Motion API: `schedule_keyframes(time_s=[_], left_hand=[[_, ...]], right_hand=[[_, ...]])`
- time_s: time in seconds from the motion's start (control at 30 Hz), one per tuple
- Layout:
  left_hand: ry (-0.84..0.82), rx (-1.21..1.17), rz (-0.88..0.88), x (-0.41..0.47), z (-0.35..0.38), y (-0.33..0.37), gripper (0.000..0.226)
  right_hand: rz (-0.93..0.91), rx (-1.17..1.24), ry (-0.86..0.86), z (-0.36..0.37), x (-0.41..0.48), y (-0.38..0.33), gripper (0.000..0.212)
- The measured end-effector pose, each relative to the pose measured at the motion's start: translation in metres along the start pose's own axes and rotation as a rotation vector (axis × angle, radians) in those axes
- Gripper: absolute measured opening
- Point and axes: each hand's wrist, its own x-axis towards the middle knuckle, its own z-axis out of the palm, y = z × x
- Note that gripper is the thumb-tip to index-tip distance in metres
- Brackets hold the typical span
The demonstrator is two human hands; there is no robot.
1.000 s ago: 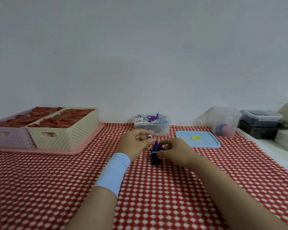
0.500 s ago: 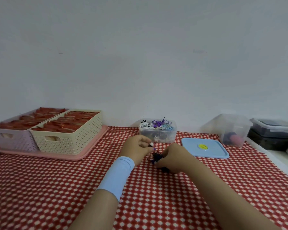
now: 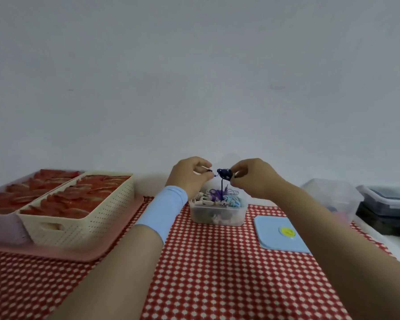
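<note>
2 hands [image 3: 189,175] [image 3: 254,177] pinch a dark-blue, seemingly knotted cord tangle [image 3: 224,174].

cream basket [image 3: 90,215] on pink tray [image 3: 67,252], left | blue lid [image 3: 270,239] flat on checked cloth [image 3: 217,273]

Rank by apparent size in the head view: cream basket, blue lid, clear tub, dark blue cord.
cream basket
then blue lid and clear tub, too alike to rank
dark blue cord smallest

My cord [image 3: 224,174] is dark blue, my wristband [image 3: 162,209] light blue, the cloth [image 3: 217,273] red with white dots, the basket [image 3: 83,225] cream.
</note>
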Motion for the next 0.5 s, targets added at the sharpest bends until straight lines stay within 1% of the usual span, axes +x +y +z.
schedule_keyframes(time_s=[0.1,0.2,0.27,0.33,0.37,0.5], left_hand=[[-0.054,0.100,-0.033,0.022,0.004,-0.007,0.015],[-0.117,0.191,-0.061,0.031,0.013,-0.024,0.015],[-0.173,0.257,-0.084,0.031,0.018,-0.038,0.015],[-0.224,0.331,-0.096,0.031,0.022,-0.052,0.015],[-0.236,0.349,-0.090,0.030,0.024,-0.058,0.016],[-0.194,0.380,0.013,0.027,0.024,-0.065,0.030]], right_hand=[[-0.036,-0.103,-0.039,0.001,0.026,0.003,0.019],[-0.050,-0.238,-0.113,0.014,0.045,0.013,0.024],[-0.039,-0.268,-0.171,0.027,0.050,0.021,0.030],[-0.026,-0.246,-0.209,0.038,0.052,0.029,0.038],[-0.024,-0.229,-0.212,0.042,0.051,0.032,0.039],[-0.030,-0.159,-0.157,0.046,0.047,0.042,0.016]])
